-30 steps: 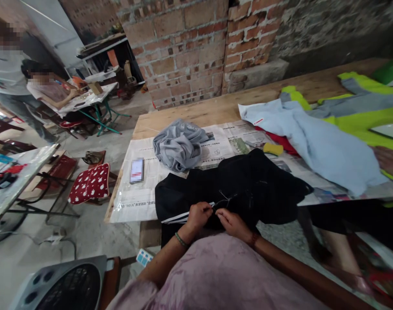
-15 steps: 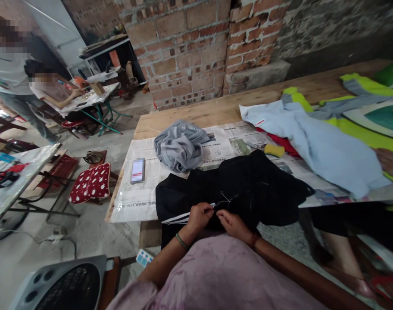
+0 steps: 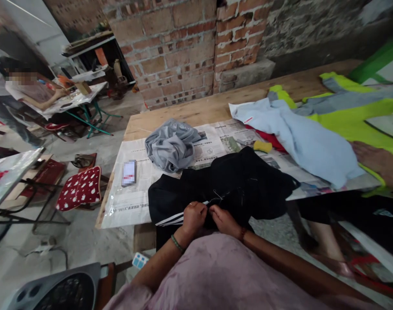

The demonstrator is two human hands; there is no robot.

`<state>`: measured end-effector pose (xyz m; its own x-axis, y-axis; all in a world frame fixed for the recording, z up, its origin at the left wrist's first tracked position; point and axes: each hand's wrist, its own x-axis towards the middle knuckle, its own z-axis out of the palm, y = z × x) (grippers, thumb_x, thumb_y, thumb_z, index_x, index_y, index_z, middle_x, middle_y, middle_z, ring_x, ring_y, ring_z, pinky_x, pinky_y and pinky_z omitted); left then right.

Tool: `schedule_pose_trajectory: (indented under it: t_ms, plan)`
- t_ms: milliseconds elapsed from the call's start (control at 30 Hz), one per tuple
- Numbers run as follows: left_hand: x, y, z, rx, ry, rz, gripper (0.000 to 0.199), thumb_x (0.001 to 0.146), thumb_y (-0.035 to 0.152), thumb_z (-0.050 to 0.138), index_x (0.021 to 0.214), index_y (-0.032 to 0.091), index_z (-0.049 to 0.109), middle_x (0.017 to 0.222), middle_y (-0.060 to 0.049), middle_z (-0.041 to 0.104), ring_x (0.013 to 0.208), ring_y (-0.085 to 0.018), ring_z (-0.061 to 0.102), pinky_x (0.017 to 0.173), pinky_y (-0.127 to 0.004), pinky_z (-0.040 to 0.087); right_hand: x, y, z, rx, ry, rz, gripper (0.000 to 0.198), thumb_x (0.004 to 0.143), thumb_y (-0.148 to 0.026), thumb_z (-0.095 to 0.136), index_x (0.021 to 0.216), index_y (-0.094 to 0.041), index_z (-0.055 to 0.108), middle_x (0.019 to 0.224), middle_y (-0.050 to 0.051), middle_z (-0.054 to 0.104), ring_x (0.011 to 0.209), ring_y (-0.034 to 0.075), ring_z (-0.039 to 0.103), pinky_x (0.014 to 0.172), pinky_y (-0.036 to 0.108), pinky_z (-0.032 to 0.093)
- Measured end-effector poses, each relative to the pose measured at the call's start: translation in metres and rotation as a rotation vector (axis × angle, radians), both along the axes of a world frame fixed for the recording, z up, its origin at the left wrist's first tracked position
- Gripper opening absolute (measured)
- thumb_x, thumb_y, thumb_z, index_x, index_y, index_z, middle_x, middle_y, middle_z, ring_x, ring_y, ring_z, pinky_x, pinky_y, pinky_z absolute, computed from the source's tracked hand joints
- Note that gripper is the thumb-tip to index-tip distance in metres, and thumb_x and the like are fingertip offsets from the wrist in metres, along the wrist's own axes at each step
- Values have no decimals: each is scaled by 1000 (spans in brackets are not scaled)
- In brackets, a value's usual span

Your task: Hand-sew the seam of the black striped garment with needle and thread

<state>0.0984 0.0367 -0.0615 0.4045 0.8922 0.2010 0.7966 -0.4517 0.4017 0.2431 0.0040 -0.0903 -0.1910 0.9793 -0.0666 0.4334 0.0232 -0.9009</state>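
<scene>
A black garment with white stripes (image 3: 199, 185) lies bunched along the table's near edge and hangs over it toward my lap. My left hand (image 3: 194, 217) is closed in a pinch on its near edge, with a small pale bit showing at the fingertips. Close beside it, my right hand (image 3: 225, 220) pinches the same black cloth. The fingertips of both hands nearly meet. White thread (image 3: 217, 194) lies loose on the cloth just beyond them. Whether a needle is between the fingers is too small to tell.
Newspaper (image 3: 114, 204) covers the wooden table, bearing a crumpled grey cloth (image 3: 172, 146), a phone (image 3: 129, 173) and a yellow sponge (image 3: 263, 147). At right, another person's hand (image 3: 371, 157) is by a light blue garment (image 3: 296, 133). A fan (image 3: 59, 286) stands at lower left.
The whole view has shifted, so the table things sit further left. My hands have drawn slightly closer together on the black cloth. At right, the other person's hand shows more.
</scene>
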Motion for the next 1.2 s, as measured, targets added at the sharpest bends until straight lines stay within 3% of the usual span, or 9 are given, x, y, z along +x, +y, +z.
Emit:
schedule_pose_trajectory:
  t_ms: [367,467,567,633,733,900,1033,1200]
  plan:
    - [0,2,-2,45,-12,-160,23,82,12,47,65,17,61,63,-3,60,64,-13,55,62,-23,44,-4,11,0,40,14,-89,21,85,-24,32,77,-18,51,66,1,54,62,12,53,59,23,38]
    - [-8,13,4,68,-83,-117,19,83,18,48,73,18,63,67,-3,62,68,-14,56,67,-25,45,-1,12,2,53,6,-82,19,86,-24,33,79,-18,50,63,-1,51,59,11,50,56,22,36]
    - [-17,32,17,187,-69,-3,24,80,17,50,101,18,62,94,-8,63,91,-21,55,81,-35,44,2,10,3,62,-5,-35,20,87,-26,33,80,-18,50,58,-3,46,55,10,45,53,21,33]
    - [-20,46,26,201,56,-100,46,75,10,51,119,22,52,121,-8,54,113,-27,44,90,-41,39,3,7,5,52,5,-21,20,88,-27,33,79,-19,49,56,-4,44,53,9,42,52,21,32]
    - [-19,61,32,159,204,-284,53,70,8,54,119,29,54,136,-4,41,125,-30,30,95,-46,33,3,6,6,16,44,-26,19,88,-27,33,78,-19,48,54,-5,42,52,9,41,52,20,32]
    - [-21,66,23,157,169,-286,15,75,19,58,83,26,68,122,-3,55,115,-26,42,97,-46,29,2,7,5,-13,82,-32,18,87,-26,34,78,-19,47,53,-6,40,50,8,40,50,20,31]
    - [-31,57,15,176,115,-299,19,82,18,51,89,26,66,96,-2,66,92,-17,56,99,-43,25,0,8,3,-35,98,-44,17,87,-27,35,76,-19,46,53,-7,40,50,8,40,50,20,31]
    - [-36,40,13,243,147,-272,20,86,20,45,86,23,65,72,-1,64,73,-14,55,93,-38,29,-1,8,3,-42,94,-40,19,87,-27,34,74,-19,46,52,-6,41,50,8,40,50,20,31]
